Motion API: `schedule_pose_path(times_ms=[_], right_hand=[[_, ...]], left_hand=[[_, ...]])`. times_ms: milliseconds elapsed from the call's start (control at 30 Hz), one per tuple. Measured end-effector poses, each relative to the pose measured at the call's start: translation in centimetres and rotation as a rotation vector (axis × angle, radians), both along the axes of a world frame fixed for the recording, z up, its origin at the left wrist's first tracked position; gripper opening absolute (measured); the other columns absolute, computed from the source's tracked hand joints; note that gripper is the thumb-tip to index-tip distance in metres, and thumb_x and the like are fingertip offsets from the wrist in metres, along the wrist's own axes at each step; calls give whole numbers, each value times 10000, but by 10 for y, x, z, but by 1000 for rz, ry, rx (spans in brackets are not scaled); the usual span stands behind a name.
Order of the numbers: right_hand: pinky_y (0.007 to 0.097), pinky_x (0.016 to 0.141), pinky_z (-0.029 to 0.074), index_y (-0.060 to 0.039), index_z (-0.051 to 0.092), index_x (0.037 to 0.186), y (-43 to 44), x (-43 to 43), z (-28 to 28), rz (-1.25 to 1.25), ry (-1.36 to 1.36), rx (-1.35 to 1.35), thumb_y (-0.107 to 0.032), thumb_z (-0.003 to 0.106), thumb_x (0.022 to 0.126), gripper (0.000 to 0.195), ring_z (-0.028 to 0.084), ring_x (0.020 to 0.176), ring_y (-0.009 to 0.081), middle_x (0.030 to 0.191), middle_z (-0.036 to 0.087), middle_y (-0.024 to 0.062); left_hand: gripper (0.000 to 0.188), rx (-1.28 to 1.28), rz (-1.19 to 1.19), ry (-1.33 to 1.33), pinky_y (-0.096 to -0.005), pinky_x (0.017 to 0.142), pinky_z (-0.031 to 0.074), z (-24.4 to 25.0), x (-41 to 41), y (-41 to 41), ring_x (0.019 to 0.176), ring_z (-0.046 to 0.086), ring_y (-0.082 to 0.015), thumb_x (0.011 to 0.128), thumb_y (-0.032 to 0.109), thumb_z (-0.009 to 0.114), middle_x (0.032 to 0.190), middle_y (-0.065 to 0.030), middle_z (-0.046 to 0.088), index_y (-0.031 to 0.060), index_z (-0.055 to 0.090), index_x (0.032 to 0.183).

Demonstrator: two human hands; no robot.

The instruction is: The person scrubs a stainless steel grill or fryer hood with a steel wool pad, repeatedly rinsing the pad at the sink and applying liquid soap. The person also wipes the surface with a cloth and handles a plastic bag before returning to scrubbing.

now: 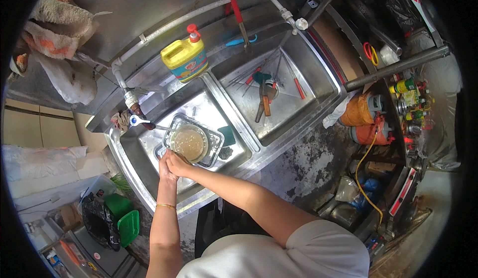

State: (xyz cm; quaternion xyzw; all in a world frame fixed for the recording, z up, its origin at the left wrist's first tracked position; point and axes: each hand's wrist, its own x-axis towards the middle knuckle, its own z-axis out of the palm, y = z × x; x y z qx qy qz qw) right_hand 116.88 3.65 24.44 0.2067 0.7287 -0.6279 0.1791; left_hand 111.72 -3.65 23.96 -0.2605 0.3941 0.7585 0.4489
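My left hand (164,169) and my right hand (178,165) are pressed together above the left basin (143,167) of a stainless steel sink. Whether anything is held between them is hidden. Just beyond the fingertips is a round bowl (189,142) of cloudy, brownish water with foam on top. That bowl rests in a rectangular metal tray (216,143). To the left, a tap with a blue-marked lever (139,120) points its spout toward the bowl. Right of the tray lie a green scouring pad (227,135) and a dark mesh scrubber (225,153).
A yellow jug (185,55) with a red cap stands on the sink's back ledge. Skewers (298,87) and wooden-handled tools (266,104) lie in the right basin (283,123). Gas cylinders (358,110) stand at right; a green bin (129,227) sits lower left.
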Motion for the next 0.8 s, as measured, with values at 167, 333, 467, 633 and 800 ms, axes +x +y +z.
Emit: schedule_pose_path(times_ms=[167,333,467,633,800], right_hand=[[462,1039,200,16,194,1337,17,9,39,-183,-13,-79,-391,348,889,624,208,1267,436,1351,226,301],[417,990,275,42,148,1337,39,3,52,-591,551,350,-303,420,884,631,327,1207,375,1358,225,249],[381,871,404,37,334,1244,54,-19,125,-575,784,305,-55,492,796,484,515,1024,306,1169,450,218],[359,734,467,32,438,1169,32,-37,118,-579,843,367,-21,498,762,415,585,814,299,1014,548,194],[327,861,445,-80,291,1346,3,-31,117,-519,696,-172,-26,536,765,633,510,1062,246,1340,325,180]], left_hand=[[186,-66,15,-85,-311,456,471,-13,-16,-22,473,515,-214,836,167,500,596,-56,551,92,514,667],[126,-25,-79,-155,-268,435,450,26,0,-35,508,528,-193,819,181,540,768,-109,596,56,535,799],[169,169,-39,-148,-237,403,436,9,12,-80,589,570,-197,802,175,513,835,-149,611,25,561,865],[337,264,-110,-221,-288,666,492,-33,8,-126,872,561,-284,788,271,522,1031,-186,579,2,575,983],[265,174,-211,-249,-374,766,471,15,15,-96,948,565,-283,803,225,514,1007,-84,613,40,585,980]])
